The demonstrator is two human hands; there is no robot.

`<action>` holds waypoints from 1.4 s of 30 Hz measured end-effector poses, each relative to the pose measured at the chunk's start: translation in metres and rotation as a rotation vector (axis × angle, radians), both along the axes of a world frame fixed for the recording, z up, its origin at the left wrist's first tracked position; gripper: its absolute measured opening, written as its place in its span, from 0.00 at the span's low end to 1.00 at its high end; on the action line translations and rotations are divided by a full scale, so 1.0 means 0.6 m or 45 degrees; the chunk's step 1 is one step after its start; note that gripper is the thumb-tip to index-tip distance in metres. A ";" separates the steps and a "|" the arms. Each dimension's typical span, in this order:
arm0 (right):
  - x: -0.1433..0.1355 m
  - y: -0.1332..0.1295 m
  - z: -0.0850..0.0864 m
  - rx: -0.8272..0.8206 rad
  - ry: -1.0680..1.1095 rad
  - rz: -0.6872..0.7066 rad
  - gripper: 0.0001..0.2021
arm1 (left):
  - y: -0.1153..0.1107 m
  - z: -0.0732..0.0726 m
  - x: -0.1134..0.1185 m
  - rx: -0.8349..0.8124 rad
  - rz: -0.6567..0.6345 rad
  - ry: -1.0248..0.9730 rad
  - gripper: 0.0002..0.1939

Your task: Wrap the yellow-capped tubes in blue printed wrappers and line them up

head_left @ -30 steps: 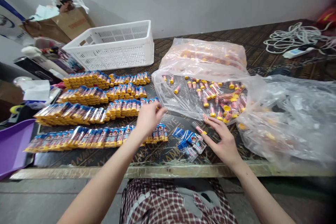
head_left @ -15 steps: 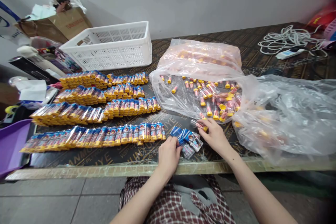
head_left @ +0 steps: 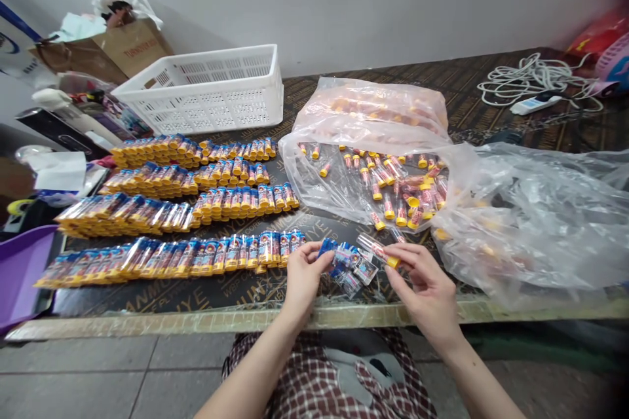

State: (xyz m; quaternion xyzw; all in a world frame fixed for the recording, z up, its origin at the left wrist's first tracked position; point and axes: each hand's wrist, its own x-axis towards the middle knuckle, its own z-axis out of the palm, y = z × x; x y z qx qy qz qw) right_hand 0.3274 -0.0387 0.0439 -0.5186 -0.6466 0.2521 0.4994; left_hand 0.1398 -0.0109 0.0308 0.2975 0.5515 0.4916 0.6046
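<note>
In my right hand (head_left: 425,285) is a clear tube (head_left: 372,247) with a yellow cap and small pink-red pieces inside. Thumb and fingers grip it by the cap end, and its clear end points left. My left hand (head_left: 305,275) pinches a blue printed plastic sleeve (head_left: 326,247) at the left side of a small pile of flat sleeves (head_left: 351,268). Beyond my right hand, an open clear plastic bag (head_left: 314,186) holds many loose capped tubes (head_left: 388,177). Left of my hands, sleeved tubes (head_left: 211,254) lie in several stacked rows.
A white perforated basket (head_left: 211,101) stands behind the rows. Another plastic bag (head_left: 535,222) lies at right, with a coiled white cable (head_left: 535,78) behind it. A purple dustpan-like tray (head_left: 24,268) and paper bag (head_left: 132,46) are at left. The table's taped front edge (head_left: 196,324) runs before me.
My right hand has drawn the tube away from the bag's mouth and turned palm inward, lifting it beside the sleeve pile. My left hand has shifted slightly left, pinching at the pile's edge.
</note>
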 end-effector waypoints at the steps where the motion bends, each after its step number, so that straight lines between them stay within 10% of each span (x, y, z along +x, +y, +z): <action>1: -0.005 -0.007 0.000 -0.002 0.018 0.011 0.11 | 0.004 0.006 -0.002 -0.031 0.040 -0.100 0.16; 20: -0.045 -0.033 -0.009 0.076 -0.001 0.085 0.18 | 0.011 0.022 -0.014 -0.040 0.340 -0.204 0.18; 42: -0.038 -0.008 -0.023 0.007 -0.071 0.572 0.42 | -0.023 0.053 0.003 -0.167 -0.541 -0.170 0.18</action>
